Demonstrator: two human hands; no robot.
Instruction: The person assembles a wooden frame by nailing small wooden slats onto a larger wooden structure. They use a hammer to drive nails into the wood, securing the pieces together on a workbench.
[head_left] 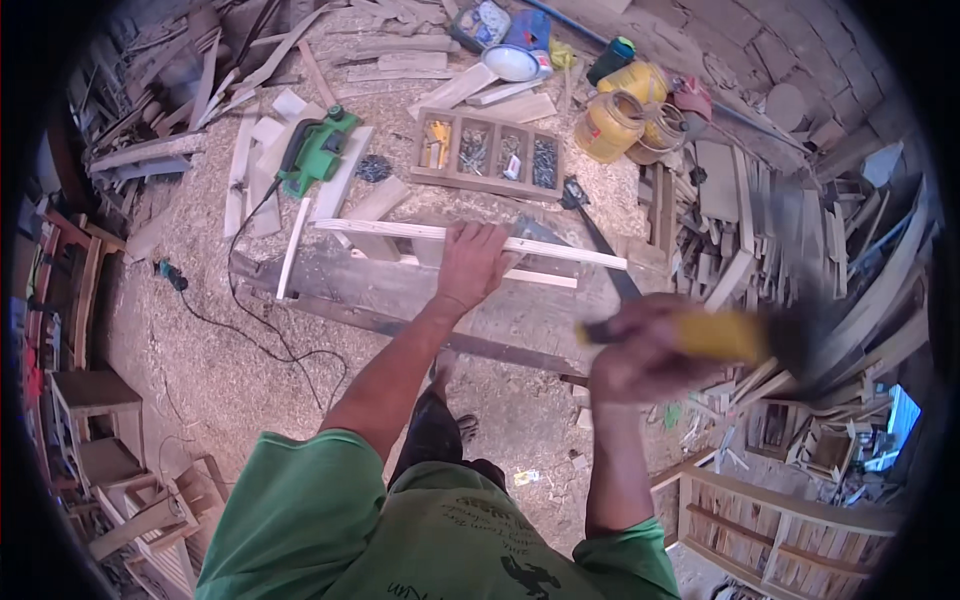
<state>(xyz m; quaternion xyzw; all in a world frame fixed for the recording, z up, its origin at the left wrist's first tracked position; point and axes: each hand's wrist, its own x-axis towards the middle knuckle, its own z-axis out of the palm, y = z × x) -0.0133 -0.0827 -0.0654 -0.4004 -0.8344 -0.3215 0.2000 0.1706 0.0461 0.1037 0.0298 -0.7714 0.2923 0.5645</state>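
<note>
My left hand is closed over a long pale wooden strip and steadies it above the plank bench. Shorter wood pieces lie beneath the strip, partly hidden by it and my hand. On the right, my right hand grips a hammer by its yellow and black handle, raised off the bench. Motion smears this hand and the dark hammer head. Between the strip and my right hand, a dark long tool lies across the bench. Another narrow strip rests at the bench's left end.
Beyond the bench stands a compartment box of nails. A green electric planer sits at the far left, its cord trailing down. Yellow jars stand far right. Scrap wood is heaped right, and a wooden frame lies lower right.
</note>
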